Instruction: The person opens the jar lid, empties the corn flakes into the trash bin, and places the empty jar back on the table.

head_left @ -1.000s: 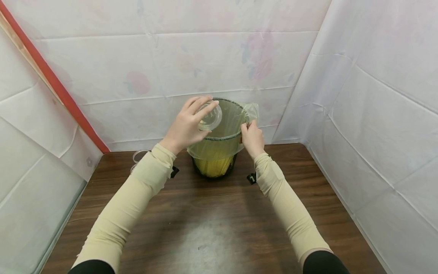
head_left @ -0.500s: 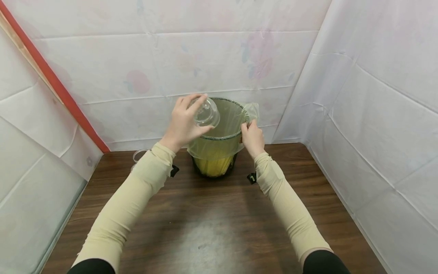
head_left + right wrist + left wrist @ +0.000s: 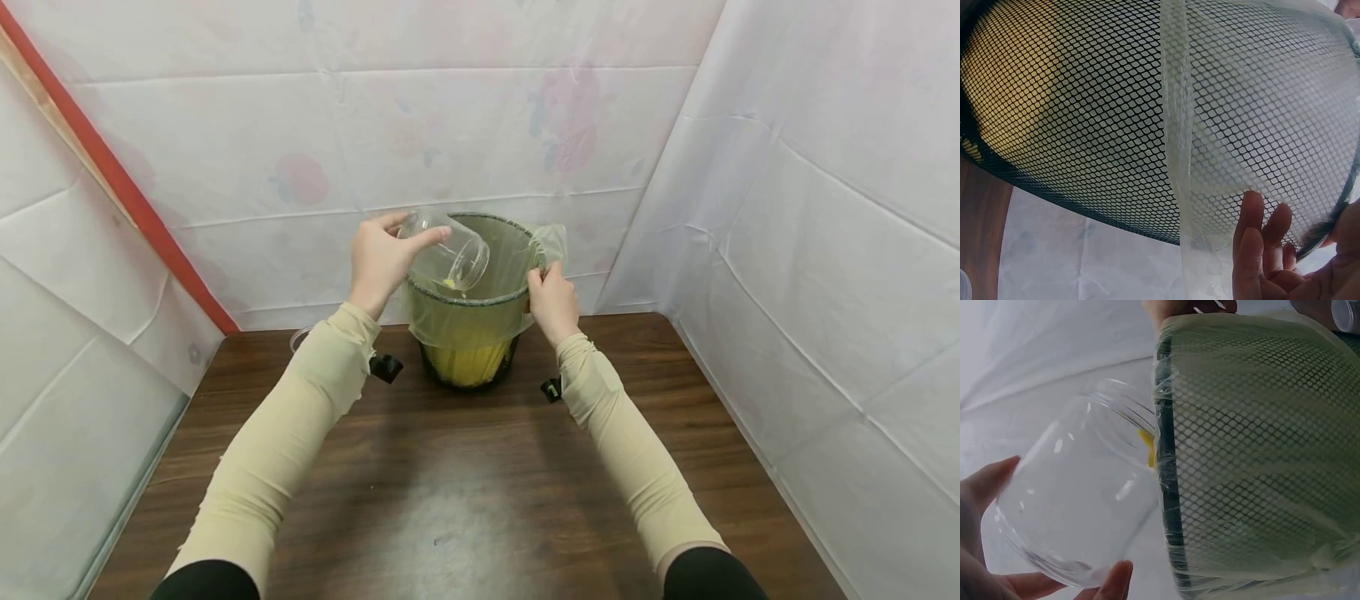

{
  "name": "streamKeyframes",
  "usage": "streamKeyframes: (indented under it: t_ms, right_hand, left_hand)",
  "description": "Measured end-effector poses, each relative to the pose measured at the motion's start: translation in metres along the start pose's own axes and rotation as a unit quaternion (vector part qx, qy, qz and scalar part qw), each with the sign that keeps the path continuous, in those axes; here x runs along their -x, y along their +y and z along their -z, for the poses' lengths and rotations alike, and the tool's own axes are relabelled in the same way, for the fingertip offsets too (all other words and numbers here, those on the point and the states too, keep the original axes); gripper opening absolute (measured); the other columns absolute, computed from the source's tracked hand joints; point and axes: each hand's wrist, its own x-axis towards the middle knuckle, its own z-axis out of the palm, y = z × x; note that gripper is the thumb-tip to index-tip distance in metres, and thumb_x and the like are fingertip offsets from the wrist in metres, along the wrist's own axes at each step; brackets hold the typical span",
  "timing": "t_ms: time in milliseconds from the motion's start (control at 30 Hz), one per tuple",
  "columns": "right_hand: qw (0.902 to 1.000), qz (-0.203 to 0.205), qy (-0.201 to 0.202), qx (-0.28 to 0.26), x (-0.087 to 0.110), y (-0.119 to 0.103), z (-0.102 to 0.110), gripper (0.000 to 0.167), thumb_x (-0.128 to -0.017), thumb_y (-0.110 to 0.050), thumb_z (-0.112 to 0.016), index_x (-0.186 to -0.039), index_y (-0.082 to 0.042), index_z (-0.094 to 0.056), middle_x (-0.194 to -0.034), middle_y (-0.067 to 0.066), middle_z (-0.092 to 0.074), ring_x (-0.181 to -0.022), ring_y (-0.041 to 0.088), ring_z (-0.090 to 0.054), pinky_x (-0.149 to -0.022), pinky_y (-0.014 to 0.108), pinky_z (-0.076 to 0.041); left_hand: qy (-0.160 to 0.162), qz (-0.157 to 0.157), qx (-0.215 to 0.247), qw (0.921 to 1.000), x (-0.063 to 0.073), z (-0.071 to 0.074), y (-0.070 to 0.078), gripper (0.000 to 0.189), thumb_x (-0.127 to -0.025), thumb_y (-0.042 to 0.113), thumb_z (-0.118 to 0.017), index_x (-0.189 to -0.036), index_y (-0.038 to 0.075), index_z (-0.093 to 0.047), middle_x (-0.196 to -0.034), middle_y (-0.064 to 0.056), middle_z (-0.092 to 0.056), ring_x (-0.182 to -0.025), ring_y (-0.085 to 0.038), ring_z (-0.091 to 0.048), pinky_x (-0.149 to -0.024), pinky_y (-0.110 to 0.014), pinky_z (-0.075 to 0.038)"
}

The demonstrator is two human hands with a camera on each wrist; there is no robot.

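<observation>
My left hand (image 3: 378,262) holds a clear jar (image 3: 450,250) tilted on its side, its threaded mouth pointing down over the opening of a mesh waste bin (image 3: 471,367). A small yellow piece (image 3: 1147,447) shows at the jar's mouth in the left wrist view. Otherwise the jar looks see-through. A pale translucent bag (image 3: 553,242) lines the bin and folds over its dark rim. My right hand (image 3: 553,307) grips that rim and the bag at the right side, thumb and fingers on either side of the edge. Something yellow shows through the mesh low in the bin (image 3: 1010,81).
A clear round piece (image 3: 300,337) lies on the brown wood-grain table (image 3: 465,500), partly hidden by my left forearm. White sheets with faint prints form walls (image 3: 315,142) behind and at both sides. A red strip (image 3: 120,175) runs down the left corner.
My left hand has moved left and turned, tipping the jar so its side shows and its mouth points down into the bin. A yellow piece now shows at the mouth. The right hand stays put.
</observation>
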Motion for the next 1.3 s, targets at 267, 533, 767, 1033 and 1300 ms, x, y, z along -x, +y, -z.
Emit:
streamKeyframes:
  t_ms: [267, 533, 767, 1033, 1300]
  right_hand:
    - [1.0000, -0.005, 0.002, -0.001, 0.001, 0.000, 0.001, 0.027, -0.095, -0.036, -0.029, -0.087, -0.013, -0.040, -0.062, 0.006, -0.056, -0.062, 0.031, -0.055, -0.053, 0.036, -0.035]
    - [1.0000, -0.003, 0.005, 0.003, 0.000, 0.001, 0.000, 0.026, -0.095, -0.035, -0.029, -0.087, -0.013, -0.040, -0.059, 0.005, -0.056, -0.060, 0.030, -0.055, -0.052, 0.036, -0.035]
    - [1.0000, -0.003, 0.004, 0.008, 0.000, 0.001, -0.001, 0.027, -0.095, -0.036, -0.029, -0.087, -0.013, -0.040, -0.061, 0.006, -0.056, -0.064, 0.032, -0.057, -0.054, 0.036, -0.036]
    - [1.0000, -0.002, -0.002, 0.003, -0.001, 0.000, -0.001, 0.027, -0.096, -0.036, -0.028, -0.087, -0.013, -0.040, -0.060, 0.005, -0.056, -0.061, 0.031, -0.056, -0.053, 0.036, -0.036]
    - [1.0000, 0.002, -0.001, -0.002, 0.000, 0.000, 0.000, 0.026, -0.096, -0.035, -0.029, -0.087, -0.013, -0.041, -0.057, 0.003, -0.057, -0.057, 0.029, -0.055, -0.052, 0.036, -0.036]
  left_hand:
    - [-0.004, 0.038, 0.037, 0.9986, -0.003, 0.003, -0.003, 0.087, -0.060, 0.063, -0.079, -0.126, 0.010, -0.061, -0.126, -0.007, -0.063, -0.110, -0.019, -0.059, -0.089, -0.033, -0.047]
    - [0.014, -0.119, -0.120, 0.9856, 0.003, -0.010, 0.004, 0.089, -0.062, 0.054, -0.082, -0.129, 0.002, -0.055, -0.127, -0.016, -0.060, -0.118, -0.030, -0.054, -0.103, -0.039, -0.040]
    - [-0.030, -0.250, -0.214, 0.9440, 0.011, -0.018, 0.010, 0.091, -0.062, 0.038, -0.087, -0.136, 0.002, -0.049, -0.135, -0.016, -0.050, -0.124, -0.033, -0.042, -0.106, -0.044, -0.036]
    - [-0.043, -0.474, -0.254, 0.8419, 0.013, -0.022, 0.003, 0.085, -0.061, 0.014, -0.085, -0.136, -0.001, -0.047, -0.134, -0.017, -0.049, -0.120, -0.034, -0.042, -0.107, -0.040, -0.034]
    - [-0.027, -0.407, -0.228, 0.8840, 0.012, -0.017, 0.005, 0.089, -0.063, 0.024, -0.087, -0.138, 0.001, -0.045, -0.134, -0.017, -0.048, -0.121, -0.032, -0.042, -0.105, -0.042, -0.037]
